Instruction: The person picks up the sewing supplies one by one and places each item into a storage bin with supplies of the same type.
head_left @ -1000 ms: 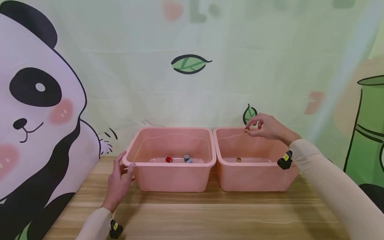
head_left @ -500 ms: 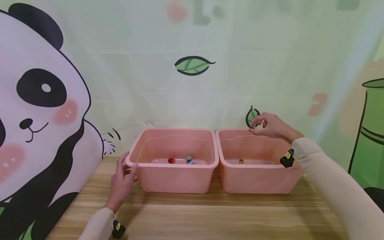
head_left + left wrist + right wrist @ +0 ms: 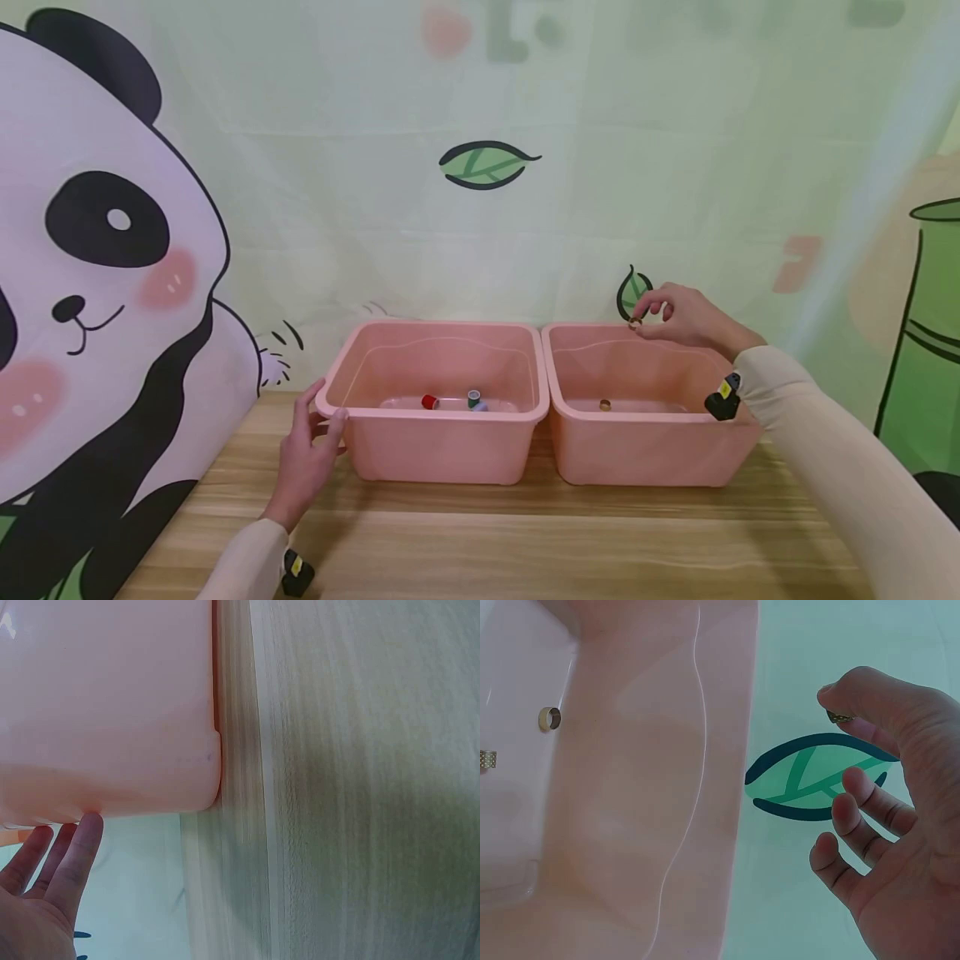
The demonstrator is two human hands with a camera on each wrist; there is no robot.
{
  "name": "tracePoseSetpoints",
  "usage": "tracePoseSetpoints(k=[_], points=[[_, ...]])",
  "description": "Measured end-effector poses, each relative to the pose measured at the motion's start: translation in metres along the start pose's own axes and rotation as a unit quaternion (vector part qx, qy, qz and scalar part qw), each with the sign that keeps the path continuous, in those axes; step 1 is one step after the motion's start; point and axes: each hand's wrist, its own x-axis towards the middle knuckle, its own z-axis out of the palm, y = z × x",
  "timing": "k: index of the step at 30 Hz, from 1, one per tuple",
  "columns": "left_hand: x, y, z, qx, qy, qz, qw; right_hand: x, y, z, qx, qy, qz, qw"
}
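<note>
My right hand [image 3: 686,315] pinches a small gold-coloured ring [image 3: 839,718] between thumb and index finger, above the back rim of the right pink bin [image 3: 652,450]. The other fingers are loosely bent. Inside that bin lie a plain gold-coloured ring [image 3: 549,718] and a patterned one [image 3: 487,759]. My left hand [image 3: 307,458] rests at the front left corner of the left pink bin [image 3: 435,450]. Its straight fingers [image 3: 79,862] touch the bin's side. Within the left bin are a red cylinder [image 3: 430,402], a dark green one [image 3: 473,398] and a light blue piece [image 3: 480,407].
Both bins stand side by side on a wood-grain table [image 3: 480,542], their rims nearly touching. Behind them hangs a pale green backdrop [image 3: 337,208] with a printed panda [image 3: 112,250] and leaves. Each wrist wears a small black camera.
The view has shifted slightly, moving the whole scene a little to the right. The ring stays pinched in my right hand above the bin's back rim. My left hand keeps its place.
</note>
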Motion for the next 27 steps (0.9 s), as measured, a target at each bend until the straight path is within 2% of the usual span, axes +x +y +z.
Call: tracePoseSetpoints(k=[10, 19, 27], points=[[0.001, 0.000, 0.000, -0.003, -0.002, 0.002, 1.0000, 0.002, 0.003, 0.003, 0.016, -0.008, 0.031, 0.999], [0.000, 0.002, 0.000, -0.006, -0.006, -0.013, 0.9999, 0.002, 0.005, 0.007, -0.002, -0.003, 0.013, 1.000], [-0.001, 0.004, -0.001, -0.006, -0.007, -0.016, 0.9998, 0.001, 0.006, 0.010, 0.004, 0.002, 0.013, 1.000]])
